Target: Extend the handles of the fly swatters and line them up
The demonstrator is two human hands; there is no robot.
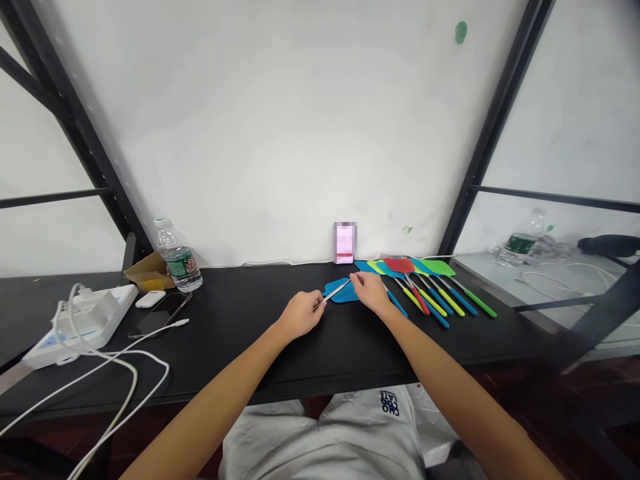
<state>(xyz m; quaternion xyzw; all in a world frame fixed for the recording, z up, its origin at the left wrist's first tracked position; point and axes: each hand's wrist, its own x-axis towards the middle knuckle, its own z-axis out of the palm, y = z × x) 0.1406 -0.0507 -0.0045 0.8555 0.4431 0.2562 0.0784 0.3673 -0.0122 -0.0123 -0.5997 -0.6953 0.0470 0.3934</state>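
Between my two hands, a thin silver metal rod (pixel 338 291) slants up to the right. My left hand (pixel 303 313) is closed around its lower end, and my right hand (pixel 371 291) pinches the upper end. Behind the rod lies a blue fly swatter head (pixel 341 293) on the black table, partly covered by my right hand. Whether the rod joins this head I cannot tell. Right of my right hand, several fly swatters with red, blue, yellow and green heads (pixel 399 265) lie overlapped, their coloured handles (pixel 451 298) pointing towards me.
A phone (pixel 345 243) with a lit screen leans against the wall. To the left are a water bottle (pixel 180 257), a cardboard box (pixel 150 272), a white case (pixel 150 299), a dark phone (pixel 163 313), a power strip (pixel 85 323) and loose white cables (pixel 135 353) near the table edge.
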